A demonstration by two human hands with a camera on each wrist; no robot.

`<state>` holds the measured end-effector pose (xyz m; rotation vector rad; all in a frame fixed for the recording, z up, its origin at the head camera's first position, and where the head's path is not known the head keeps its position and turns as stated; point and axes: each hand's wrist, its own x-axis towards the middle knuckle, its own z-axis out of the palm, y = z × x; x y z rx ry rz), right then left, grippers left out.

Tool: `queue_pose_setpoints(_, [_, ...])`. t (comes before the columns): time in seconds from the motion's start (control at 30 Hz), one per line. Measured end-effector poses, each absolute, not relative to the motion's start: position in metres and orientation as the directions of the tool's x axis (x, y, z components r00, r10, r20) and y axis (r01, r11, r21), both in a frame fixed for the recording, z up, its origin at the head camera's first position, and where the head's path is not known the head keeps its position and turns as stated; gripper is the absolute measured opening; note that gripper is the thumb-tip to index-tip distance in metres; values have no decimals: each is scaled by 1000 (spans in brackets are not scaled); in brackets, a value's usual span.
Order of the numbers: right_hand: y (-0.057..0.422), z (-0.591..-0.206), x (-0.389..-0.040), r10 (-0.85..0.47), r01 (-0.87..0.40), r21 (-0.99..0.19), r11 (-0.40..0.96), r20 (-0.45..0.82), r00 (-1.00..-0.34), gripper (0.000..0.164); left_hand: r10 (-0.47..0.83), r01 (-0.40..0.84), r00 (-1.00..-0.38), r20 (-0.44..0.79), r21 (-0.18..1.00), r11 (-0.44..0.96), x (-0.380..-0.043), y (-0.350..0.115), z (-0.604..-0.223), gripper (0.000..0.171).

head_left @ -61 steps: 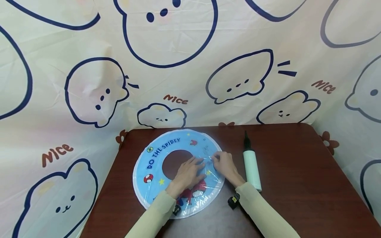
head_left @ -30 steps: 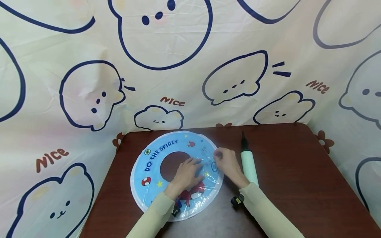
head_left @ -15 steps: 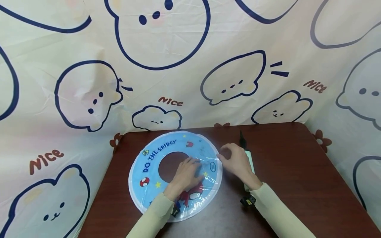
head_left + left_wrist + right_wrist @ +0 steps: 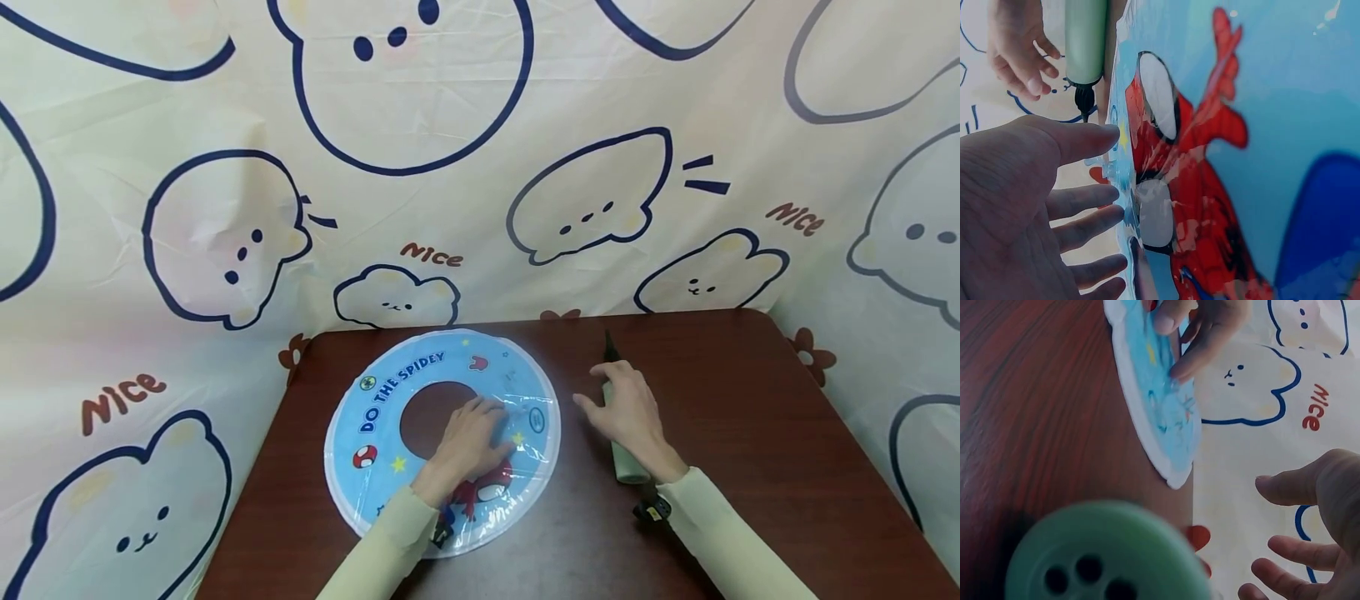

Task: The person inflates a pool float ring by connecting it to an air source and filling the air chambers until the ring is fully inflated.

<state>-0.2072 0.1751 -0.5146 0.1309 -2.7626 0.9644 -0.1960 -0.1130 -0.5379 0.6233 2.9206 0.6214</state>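
Observation:
A flat blue swim ring (image 4: 525, 387) with a white rim and a red cartoon figure lies on the table. My left hand (image 4: 468, 437) rests on its inner part, fingers spread. A clear valve (image 4: 1110, 170) stands up beside the left thumb and fingertips in the left wrist view. To the right of the ring, a pale green hand pump (image 4: 628, 468) with a black nozzle lies on the table. My right hand (image 4: 632, 410) is over the pump, covering its middle, fingers apart and not wrapped round it. The pump's end with round holes fills the lower right wrist view.
The dark brown wooden table (image 4: 750, 433) extends right of the pump. A cream curtain (image 4: 465, 200) printed with cartoon bears hangs behind the table and along both sides.
My right hand has left the ring's right side and moved right to above the pump, its fingers spreading. The left hand stays on the ring. The head view has shifted slightly.

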Motion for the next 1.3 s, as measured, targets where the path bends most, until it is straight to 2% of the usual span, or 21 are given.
queue_pose_setpoints(0.2, [187,-521,-208,13,-114,-598,793,204,-979,59,407,370,-913,-1,414,832,-196,-114,-537,60])
queue_pose_setpoints(0.43, [202,-530,-207,24,-61,-580,813,137,-990,79,397,362,-918,10,428,828,-195,-115,-537,60])
queue_pose_setpoints(0.8, [209,-539,-204,48,81,-562,823,-74,-996,113,386,345,-922,2,455,821,-191,-117,-539,60])
queue_pose_setpoints(0.9, [213,-540,-203,41,96,-569,817,-109,-993,112,386,343,-923,0,459,820,-189,-116,-539,61])
queue_pose_setpoints(1.13, [224,-542,-202,5,75,-613,786,-116,-993,90,383,338,-924,0,467,817,-189,-117,-539,60])
queue_pose_setpoints(1.3, [231,-541,-198,-11,56,-618,784,-104,-995,85,381,334,-925,-6,468,818,-189,-117,-539,60])
